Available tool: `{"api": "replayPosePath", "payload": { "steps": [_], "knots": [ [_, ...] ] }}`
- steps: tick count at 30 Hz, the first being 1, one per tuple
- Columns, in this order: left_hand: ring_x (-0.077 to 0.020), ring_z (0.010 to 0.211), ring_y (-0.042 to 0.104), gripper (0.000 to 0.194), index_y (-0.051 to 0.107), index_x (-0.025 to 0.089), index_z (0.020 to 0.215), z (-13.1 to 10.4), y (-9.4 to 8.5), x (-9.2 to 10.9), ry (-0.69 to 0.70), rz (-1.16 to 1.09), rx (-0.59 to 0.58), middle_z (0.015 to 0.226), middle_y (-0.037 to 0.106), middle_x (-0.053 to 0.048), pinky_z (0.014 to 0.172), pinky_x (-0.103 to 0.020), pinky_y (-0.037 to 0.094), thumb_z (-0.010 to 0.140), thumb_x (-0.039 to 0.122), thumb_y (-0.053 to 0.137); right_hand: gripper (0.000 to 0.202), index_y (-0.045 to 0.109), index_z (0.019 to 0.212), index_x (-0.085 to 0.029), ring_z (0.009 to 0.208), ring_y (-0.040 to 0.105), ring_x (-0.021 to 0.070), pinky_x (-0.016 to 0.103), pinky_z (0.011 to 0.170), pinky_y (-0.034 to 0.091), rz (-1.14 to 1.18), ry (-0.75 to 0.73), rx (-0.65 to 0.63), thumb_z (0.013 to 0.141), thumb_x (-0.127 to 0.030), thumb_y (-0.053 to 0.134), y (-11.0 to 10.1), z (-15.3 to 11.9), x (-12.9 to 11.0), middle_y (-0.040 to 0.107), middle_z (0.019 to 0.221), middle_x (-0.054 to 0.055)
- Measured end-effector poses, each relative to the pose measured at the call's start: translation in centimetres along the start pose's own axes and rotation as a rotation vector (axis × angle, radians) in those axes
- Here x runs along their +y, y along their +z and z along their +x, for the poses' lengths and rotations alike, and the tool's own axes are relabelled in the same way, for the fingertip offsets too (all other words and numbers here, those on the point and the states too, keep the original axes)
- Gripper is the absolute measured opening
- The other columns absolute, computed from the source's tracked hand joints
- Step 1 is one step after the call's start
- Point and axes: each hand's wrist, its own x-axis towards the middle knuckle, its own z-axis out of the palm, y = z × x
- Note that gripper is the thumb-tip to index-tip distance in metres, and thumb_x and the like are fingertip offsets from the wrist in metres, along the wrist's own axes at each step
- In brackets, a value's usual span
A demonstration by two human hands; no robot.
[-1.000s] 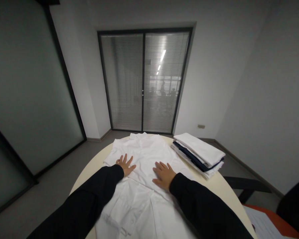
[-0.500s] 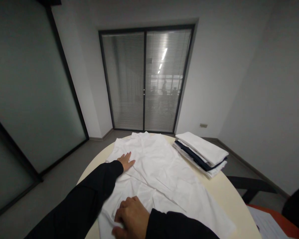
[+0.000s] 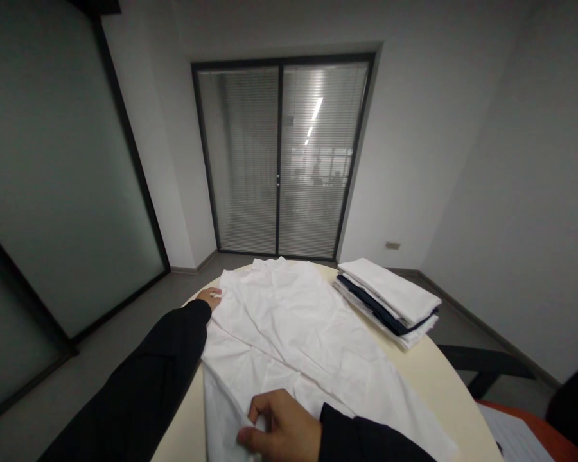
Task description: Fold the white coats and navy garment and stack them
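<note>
A long white coat-like garment [image 3: 289, 321] lies spread over the round table, its collar end at the far side and its wide lower part towards me. Its left edge is folded inward in places, with creases across the middle. My left hand [image 3: 209, 297] reaches to the far left edge of the garment, fingers closed on the cloth there. Close to me, my right hand [image 3: 286, 427] pinches the left front edge between thumb and fingers, lifting it a little. The lowest part of the garment is cut off by the frame.
On the table's [image 3: 455, 385] right side lies a stack of folded clothes [image 3: 390, 295], white and navy. At the lower right are a chair's dark armrest [image 3: 486, 362] and papers [image 3: 515, 433] on an orange surface. Glass doors with blinds [image 3: 279, 160] stand beyond.
My left hand has moved left from lying flat on the cloth to grip its far left edge. My right hand has shifted slightly right and down, and the near left edge is now raised.
</note>
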Motion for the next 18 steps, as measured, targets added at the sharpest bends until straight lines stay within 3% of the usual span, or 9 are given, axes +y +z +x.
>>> {"api": "replayPosePath", "payload": {
  "steps": [4,10,14,18],
  "knots": [
    [-0.0240,0.083,0.070,0.036,0.072,0.014,0.098,0.1,-0.6,1.2,0.012,-0.138,-0.062,0.091,0.074,-0.008,0.076,-0.029,0.053,0.063,0.016,0.068,0.035,0.065,0.085,-0.020,0.052,0.041,0.0075,0.019,0.047,0.027,0.044,0.019,-0.056,0.072,-0.052,0.069,-0.6,0.0,0.3,0.044,0.056,-0.007],
    [-0.0264,0.110,0.063,0.045,0.072,0.014,0.105,0.9,-0.6,4.6,0.095,-0.320,-0.127,0.117,0.068,-0.011,0.093,-0.029,0.047,0.061,0.022,0.074,0.041,0.060,0.075,-0.018,0.048,0.037,0.0058,0.018,0.046,0.027,0.073,-0.138,-0.246,0.073,-0.058,0.069,-2.5,-0.5,0.0,0.039,0.051,-0.009],
    [-0.0277,0.114,0.061,0.058,0.068,0.013,0.112,1.5,0.7,6.9,0.147,-0.427,-0.184,0.121,0.066,-0.012,0.098,-0.031,0.045,0.058,0.029,0.078,0.034,0.054,0.064,-0.017,0.061,0.047,0.0070,0.018,0.058,0.036,0.116,-0.428,-0.318,0.076,-0.045,0.070,-4.3,-0.8,-0.3,0.048,0.062,-0.006],
    [-0.0290,0.121,0.056,0.073,0.059,0.008,0.125,1.4,3.0,8.8,0.178,-0.481,-0.224,0.131,0.058,-0.017,0.104,-0.033,0.041,0.059,0.029,0.079,0.026,0.058,0.062,-0.015,0.062,0.050,0.0070,0.017,0.059,0.038,0.212,-0.514,-0.377,0.076,-0.034,0.069,-6.3,-1.5,-0.5,0.052,0.065,-0.005]
  ]
}}
